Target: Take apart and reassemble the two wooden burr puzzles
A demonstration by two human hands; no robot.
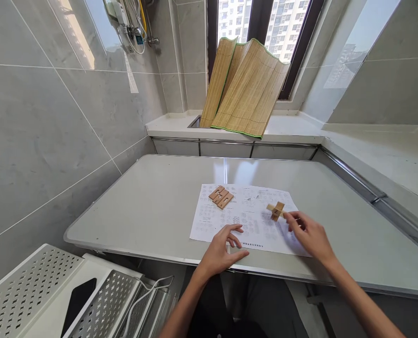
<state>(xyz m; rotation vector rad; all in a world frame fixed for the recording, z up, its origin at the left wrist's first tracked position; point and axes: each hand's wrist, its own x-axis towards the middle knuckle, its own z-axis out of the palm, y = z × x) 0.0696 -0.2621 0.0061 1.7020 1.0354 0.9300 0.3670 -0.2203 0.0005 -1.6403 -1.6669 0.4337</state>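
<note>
My right hand [309, 233] pinches one end of a small cross-shaped wooden puzzle piece [277, 211], made of a lighter stick and a darker notched plate. It is held over the right part of a printed paper sheet [223, 230]. My left hand [223, 249] rests near the sheet's front edge with its fingers apart and nothing in them. Farther back on the sheet's left part, several flat brown wooden pieces [221, 197] with cut-out slots lie side by side.
The sheet lies on a pale folding table [152, 202]. A rolled-out bamboo mat [247, 89] leans at the window. At lower left, a white perforated rack [29, 291] holds a black phone [78, 303] and a white cable [142, 298]. Tiled walls stand close on the left.
</note>
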